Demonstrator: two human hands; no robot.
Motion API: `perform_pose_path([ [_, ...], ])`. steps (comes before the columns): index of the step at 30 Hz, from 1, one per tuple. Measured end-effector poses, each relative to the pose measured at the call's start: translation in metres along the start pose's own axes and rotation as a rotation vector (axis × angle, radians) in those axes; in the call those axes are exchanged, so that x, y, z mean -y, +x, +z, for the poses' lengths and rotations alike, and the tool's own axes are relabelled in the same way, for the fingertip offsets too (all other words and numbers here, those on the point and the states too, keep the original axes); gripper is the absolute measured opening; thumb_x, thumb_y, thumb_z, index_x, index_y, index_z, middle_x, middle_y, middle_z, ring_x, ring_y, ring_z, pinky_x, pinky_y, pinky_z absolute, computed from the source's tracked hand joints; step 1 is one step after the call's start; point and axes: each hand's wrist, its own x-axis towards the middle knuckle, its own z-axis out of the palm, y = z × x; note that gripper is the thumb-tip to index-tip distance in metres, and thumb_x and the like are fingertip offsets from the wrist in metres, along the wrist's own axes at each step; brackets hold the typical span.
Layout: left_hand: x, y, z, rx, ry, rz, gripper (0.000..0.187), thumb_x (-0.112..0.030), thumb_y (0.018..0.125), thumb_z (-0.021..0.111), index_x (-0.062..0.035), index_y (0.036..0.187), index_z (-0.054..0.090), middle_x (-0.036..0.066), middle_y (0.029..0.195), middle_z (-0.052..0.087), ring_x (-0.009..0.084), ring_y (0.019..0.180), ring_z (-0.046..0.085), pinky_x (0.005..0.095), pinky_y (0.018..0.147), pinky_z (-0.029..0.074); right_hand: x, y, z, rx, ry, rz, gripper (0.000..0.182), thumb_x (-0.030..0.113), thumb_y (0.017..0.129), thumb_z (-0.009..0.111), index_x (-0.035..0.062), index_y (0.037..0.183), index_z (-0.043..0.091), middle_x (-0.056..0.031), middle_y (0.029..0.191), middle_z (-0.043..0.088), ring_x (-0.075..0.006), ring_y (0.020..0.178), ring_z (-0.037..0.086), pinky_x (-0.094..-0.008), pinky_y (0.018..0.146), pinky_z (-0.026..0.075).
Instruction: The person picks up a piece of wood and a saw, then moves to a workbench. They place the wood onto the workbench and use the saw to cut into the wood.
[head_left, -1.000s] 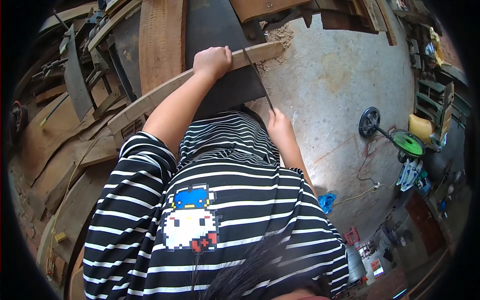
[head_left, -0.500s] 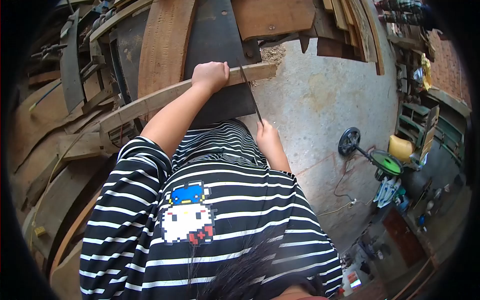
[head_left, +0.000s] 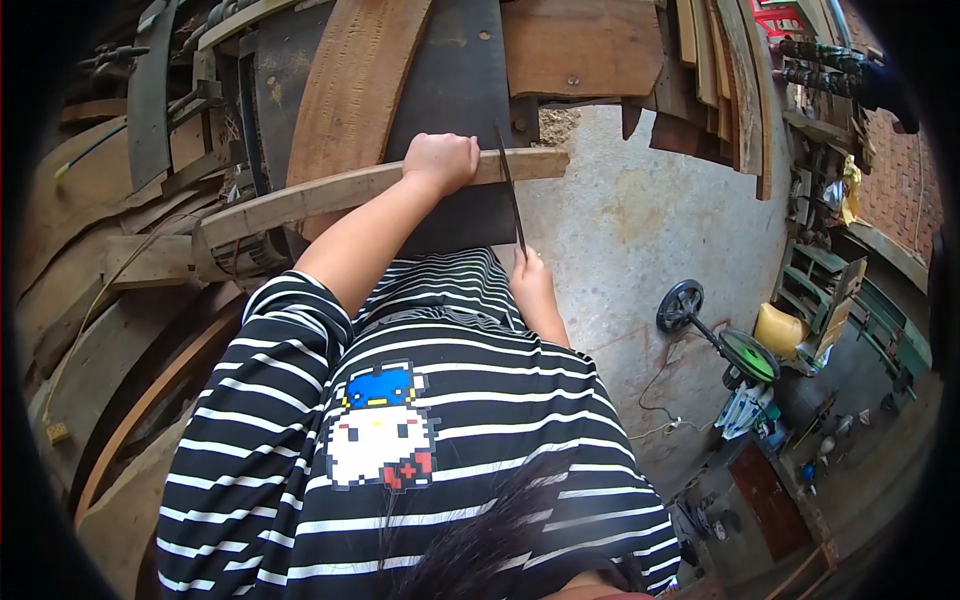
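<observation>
A long, narrow wooden board (head_left: 320,198) lies across the dark bench top (head_left: 445,85) in front of me, its right end sticking out past the bench edge. My left hand (head_left: 440,163) is closed over the board and presses it down, just left of the saw. In my right hand (head_left: 535,288), closed near my waist, is the near end of a thin hand saw (head_left: 510,185). The blade crosses the board close to its right end. My fingers hide the saw's handle, and how deep the blade sits cannot be made out.
A wide brown plank (head_left: 345,90) and a brown wooden panel (head_left: 585,45) lie on the bench. Upright boards (head_left: 745,100) stand at the far right. Sawdust (head_left: 557,126) lies on the concrete floor (head_left: 620,220). A wheeled stand (head_left: 681,306) and a yellow container (head_left: 780,332) are to the right.
My view has shifted, so the bench and board appear slightly farther right and lower. The saw now stands at a steeper angle across the board. Both hands keep their grip.
</observation>
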Motion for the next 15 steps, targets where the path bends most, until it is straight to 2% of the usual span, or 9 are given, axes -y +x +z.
perform_pose_path([
  [2, 0.001, -0.001, 0.000, 0.010, 0.002, 0.004, 0.046, -0.030, 0.092, 0.042, -0.0062, 0.063, 0.069, 0.015, 0.064, 0.066, 0.0300, 0.059, 0.066, 0.0400, 0.059, 0.053, -0.005, -0.005, 0.005, 0.017, -0.037, 0.068, 0.025, 0.021, 0.095, 0.045, -0.0005, 0.095, 0.058, -0.0315, 0.083, 0.060, -0.0499, 0.082, 0.057, -0.0522, 0.065, 0.047],
  [7, 0.000, 0.001, 0.002, -0.019, -0.012, -0.007, 0.046, -0.031, 0.092, 0.042, -0.0073, 0.065, 0.070, 0.015, 0.067, 0.067, 0.0306, 0.062, 0.067, 0.0406, 0.060, 0.054, 0.020, 0.045, 0.022, -0.094, 0.009, -0.099, 0.028, 0.024, 0.095, 0.046, -0.0009, 0.092, 0.058, -0.0319, 0.084, 0.060, -0.0495, 0.084, 0.057, -0.0534, 0.067, 0.047],
  [9, 0.001, 0.000, 0.001, -0.015, -0.008, -0.017, 0.047, -0.032, 0.093, 0.040, -0.0073, 0.066, 0.070, 0.016, 0.069, 0.067, 0.0322, 0.064, 0.067, 0.0423, 0.062, 0.054, 0.035, 0.053, 0.022, -0.111, -0.003, -0.089, 0.028, 0.024, 0.095, 0.046, -0.0010, 0.092, 0.058, -0.0319, 0.084, 0.060, -0.0495, 0.084, 0.057, -0.0535, 0.068, 0.047],
  [15, -0.002, 0.000, 0.000, 0.001, 0.027, -0.030, 0.048, -0.033, 0.093, 0.039, -0.0064, 0.069, 0.070, 0.018, 0.071, 0.067, 0.0350, 0.066, 0.066, 0.0435, 0.064, 0.054, -0.001, -0.007, 0.017, -0.073, 0.014, 0.019, 0.027, 0.023, 0.095, 0.046, -0.0013, 0.094, 0.059, -0.0322, 0.084, 0.060, -0.0492, 0.084, 0.058, -0.0534, 0.069, 0.048],
])
